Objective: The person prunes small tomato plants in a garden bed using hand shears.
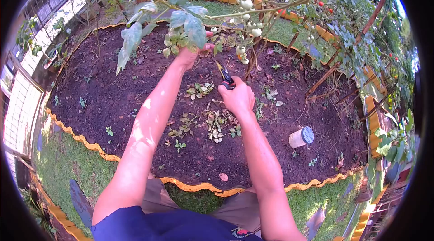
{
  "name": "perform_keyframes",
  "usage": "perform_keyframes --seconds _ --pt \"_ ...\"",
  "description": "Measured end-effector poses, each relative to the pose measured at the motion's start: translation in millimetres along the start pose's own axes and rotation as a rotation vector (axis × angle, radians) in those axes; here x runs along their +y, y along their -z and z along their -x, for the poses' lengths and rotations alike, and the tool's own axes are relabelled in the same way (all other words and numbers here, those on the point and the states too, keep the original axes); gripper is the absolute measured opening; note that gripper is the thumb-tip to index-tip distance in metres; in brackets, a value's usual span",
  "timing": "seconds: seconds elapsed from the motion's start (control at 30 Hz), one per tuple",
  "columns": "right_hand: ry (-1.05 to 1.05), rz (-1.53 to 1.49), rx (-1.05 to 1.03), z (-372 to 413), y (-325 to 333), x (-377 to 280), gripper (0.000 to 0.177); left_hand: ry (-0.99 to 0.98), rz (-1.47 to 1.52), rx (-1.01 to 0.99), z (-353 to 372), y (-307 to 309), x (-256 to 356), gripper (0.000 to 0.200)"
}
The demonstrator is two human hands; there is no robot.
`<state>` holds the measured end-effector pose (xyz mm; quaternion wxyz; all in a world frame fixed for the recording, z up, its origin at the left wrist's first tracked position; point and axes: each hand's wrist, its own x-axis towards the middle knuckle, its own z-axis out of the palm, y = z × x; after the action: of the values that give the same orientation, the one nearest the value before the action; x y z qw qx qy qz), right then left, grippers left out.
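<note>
My left hand [187, 56] is raised among the foliage, closed on some yellowish tomato leaves [175, 41]; larger leaves hide part of its fingers. My right hand [238, 96] grips a pair of pruning shears [223, 71] with dark handles, their blades pointing up toward the left hand. A tomato branch [266, 10] arches above both hands. Pale green tomatoes [256, 32] hang from it, to the right of the left hand and above the shears. Cut or fallen leaves [216, 125] lie on the soil below the hands.
Dark soil [104, 101] fills a bed with a wavy yellow edging [86, 141]. A white container with a blue perforated lid [307, 135] lies on the soil at right. Wooden stakes [323, 80] lean among tomato plants at right. A mesh fence [27, 119] stands at left.
</note>
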<state>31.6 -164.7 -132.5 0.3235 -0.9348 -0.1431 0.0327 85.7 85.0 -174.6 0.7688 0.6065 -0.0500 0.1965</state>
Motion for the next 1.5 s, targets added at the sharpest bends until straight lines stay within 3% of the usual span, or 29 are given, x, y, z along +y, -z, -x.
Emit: perform_keyframes --seconds 0.13,0.23,0.37,0.6,0.67,0.73,0.87,0.9,1.03,1.1,1.37,1.5 --pt "-0.07 -0.03 -0.138 9 -9 30 0.068 0.001 0.105 0.048 -17 -2 -1 0.062" --pt "-0.107 -0.035 -0.191 12 -14 46 0.072 -0.167 0.061 0.081 -15 -14 12 0.07" --pt "-0.083 -0.099 -0.197 11 -18 48 0.072 -0.286 0.332 0.102 5 -16 32 0.074" --pt "0.041 -0.393 -0.284 13 -31 25 0.069 -0.41 0.54 0.05 45 6 43 0.053" --pt "0.048 -0.446 -0.322 22 -25 11 0.068 -0.499 0.482 0.132 53 6 42 0.052" --pt "0.09 -0.476 -0.351 31 -17 -5 0.066 -0.552 0.343 0.122 62 18 29 0.069" --pt "0.149 -0.644 -0.355 41 -21 -27 0.06 -0.424 0.384 0.088 84 15 59 0.064" --pt "0.144 -0.676 -0.364 44 -20 -35 0.06 -0.48 0.233 0.138 85 13 59 0.061" --pt "0.191 -0.711 -0.366 56 -21 -66 0.055 -0.562 0.199 0.04 94 18 64 0.069" --pt "0.251 -0.682 -0.347 62 -24 -79 0.051 -0.509 0.173 0.058 98 16 68 0.065" --pt "0.116 -0.801 -0.285 55 -31 -100 0.05 -0.467 0.207 0.232 95 7 76 0.06" --pt "0.189 -0.716 -0.256 47 -34 -105 0.046 -0.463 0.237 0.33 94 3 71 0.052"
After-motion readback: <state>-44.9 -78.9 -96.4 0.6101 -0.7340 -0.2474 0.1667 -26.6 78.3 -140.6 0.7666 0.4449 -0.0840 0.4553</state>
